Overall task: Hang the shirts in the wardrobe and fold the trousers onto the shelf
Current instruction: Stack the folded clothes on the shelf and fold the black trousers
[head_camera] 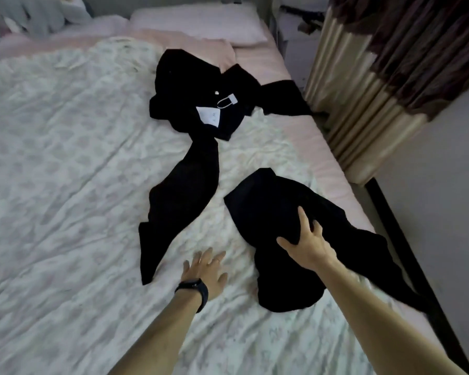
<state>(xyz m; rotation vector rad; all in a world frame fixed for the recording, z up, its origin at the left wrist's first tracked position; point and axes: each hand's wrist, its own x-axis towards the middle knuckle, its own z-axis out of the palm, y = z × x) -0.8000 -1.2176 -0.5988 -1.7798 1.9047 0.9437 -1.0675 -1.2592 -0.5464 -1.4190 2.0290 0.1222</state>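
Since nothing is hung or folded yet, both items lie loose on the quilt (65, 158). R hand (306, 239) sits on the near black garment (282, 280), thumb spread, middle fingers dug into the cloth, prob. gathering it for a lift. L hand (206, 269) is flat, fingers apart, holding nothing, just beside that garment; likely bracing. Far black garment (179, 201), w/ white label (209, 117), sprawls toward the pillow (201, 23). Shirt or trousers: can't tell. No wardrobe or shelf in view.
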